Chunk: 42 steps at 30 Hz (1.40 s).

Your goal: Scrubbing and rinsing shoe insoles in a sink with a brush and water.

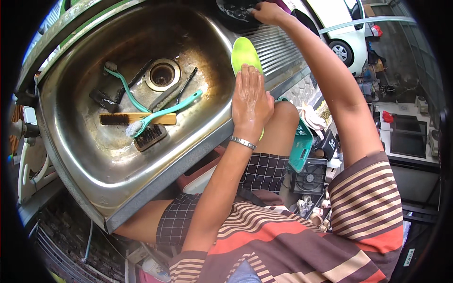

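A bright green insole (245, 52) lies across the right rim of the steel sink, at the edge of the ribbed drainboard. My left hand (250, 92), wet and with a little suds on its back, rests flat on it with the fingers stretched forward. Farther off, my right hand (269, 13) reaches to a dark basin (231, 14) holding soapy water. Its fingers are bent and closed at the suds, and what they grip is hidden.
In the sink (104, 174) lie a turquoise brush (181, 104), another turquoise brush (125, 87), a wooden brush (160, 118), a dark-bristled brush (151, 137) and black brushes around the drain (163, 75). Right of my knee stands a green basket (300, 146); beyond is a white car (344, 28).
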Available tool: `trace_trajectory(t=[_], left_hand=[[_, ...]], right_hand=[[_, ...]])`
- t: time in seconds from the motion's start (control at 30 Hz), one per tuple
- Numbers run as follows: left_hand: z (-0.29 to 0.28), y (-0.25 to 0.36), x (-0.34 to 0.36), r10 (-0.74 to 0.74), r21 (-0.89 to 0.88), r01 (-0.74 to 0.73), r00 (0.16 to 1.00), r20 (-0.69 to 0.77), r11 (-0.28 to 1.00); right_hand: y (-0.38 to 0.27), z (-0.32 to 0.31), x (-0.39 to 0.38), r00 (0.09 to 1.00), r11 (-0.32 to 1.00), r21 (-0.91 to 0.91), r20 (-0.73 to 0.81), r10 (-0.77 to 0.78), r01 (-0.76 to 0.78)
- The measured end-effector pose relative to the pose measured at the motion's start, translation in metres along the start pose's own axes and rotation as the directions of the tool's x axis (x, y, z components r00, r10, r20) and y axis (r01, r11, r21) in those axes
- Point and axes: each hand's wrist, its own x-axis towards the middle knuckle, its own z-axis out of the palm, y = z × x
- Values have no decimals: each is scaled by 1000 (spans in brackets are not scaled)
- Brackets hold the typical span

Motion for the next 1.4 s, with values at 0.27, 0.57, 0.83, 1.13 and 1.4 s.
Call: trace_trajectory(t=[0.27,0.57,0.83,1.13,1.4], left_hand=[[-4,-2,1,-19,39,17,999,50,999],[10,-20,-9,-54,6,54,997,-49,999],[-1,-12,-5,-79,5,79,996,44,997],[-1,-3,-2,-40,24,39,999,24,999],[1,-5,-4,39,-24,-46,974,-225,999]], right_hand=[[-30,31,-126,903,906,-18,98,-419,423],[-99,30,-140,942,989,118,312,-123,90],[-96,45,-137,969,995,63,231,-90,77],[-83,31,-123,917,969,60,314,-247,241],[-91,36,-133,923,986,2,353,-156,166]])
